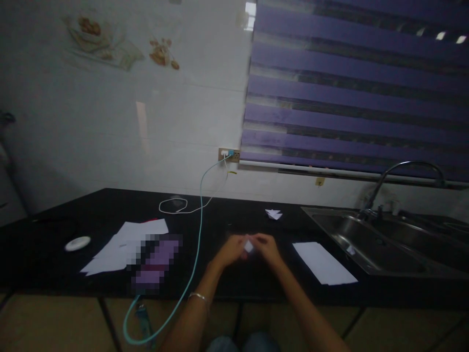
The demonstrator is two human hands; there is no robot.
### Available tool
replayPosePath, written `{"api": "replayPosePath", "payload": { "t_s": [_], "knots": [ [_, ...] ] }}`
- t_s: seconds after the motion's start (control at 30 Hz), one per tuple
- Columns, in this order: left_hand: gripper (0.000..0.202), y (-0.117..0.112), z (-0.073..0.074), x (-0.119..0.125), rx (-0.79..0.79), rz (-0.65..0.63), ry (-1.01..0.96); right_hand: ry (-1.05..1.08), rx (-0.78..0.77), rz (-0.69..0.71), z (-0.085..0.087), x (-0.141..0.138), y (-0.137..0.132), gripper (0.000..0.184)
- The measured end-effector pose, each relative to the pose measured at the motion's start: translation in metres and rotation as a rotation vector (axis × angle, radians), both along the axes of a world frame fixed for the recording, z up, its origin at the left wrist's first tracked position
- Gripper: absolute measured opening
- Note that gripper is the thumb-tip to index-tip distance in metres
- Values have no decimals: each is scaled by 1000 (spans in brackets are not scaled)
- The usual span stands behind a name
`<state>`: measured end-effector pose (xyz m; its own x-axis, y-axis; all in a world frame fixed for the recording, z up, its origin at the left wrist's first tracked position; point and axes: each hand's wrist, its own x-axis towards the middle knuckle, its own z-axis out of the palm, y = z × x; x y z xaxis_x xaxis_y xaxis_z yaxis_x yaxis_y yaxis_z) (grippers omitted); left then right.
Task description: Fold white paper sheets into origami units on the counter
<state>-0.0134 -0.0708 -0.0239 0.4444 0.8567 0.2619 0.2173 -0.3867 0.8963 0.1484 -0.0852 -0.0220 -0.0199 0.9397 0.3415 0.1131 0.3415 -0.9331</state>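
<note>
My left hand (pixel 231 250) and my right hand (pixel 266 247) meet over the black counter (pixel 256 225), fingers pinched together on a small white folded piece of paper (pixel 248 246). A thin bracelet sits on my left wrist. Beyond my hands, a folded white paper shape (pixel 273 213) lies on the counter. A flat white sheet (pixel 324 262) lies just right of my right hand.
A stack of white sheets (pixel 124 244) lies at the left beside a blurred purple object (pixel 156 261). A teal cable (pixel 196 244) runs from the wall socket (pixel 229 154) across the counter and over its front edge. A steel sink (pixel 370 239) with a tap is at the right. A small white disc (pixel 77 243) lies far left.
</note>
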Motion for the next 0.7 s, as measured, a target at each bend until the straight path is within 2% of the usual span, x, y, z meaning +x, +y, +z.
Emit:
{"api": "replayPosePath", "payload": {
  "t_s": [0.2,0.4,0.7],
  "knots": [
    [55,5,-4,3,-11,13,-106,34,-33,-96,2,-1,0,35],
    [45,15,-6,4,-25,-56,-261,100,-63,-178,4,-3,-1,39],
    [49,12,1,0,-57,9,-270,300,-86,-199,7,-3,-1,40]
  ]
}}
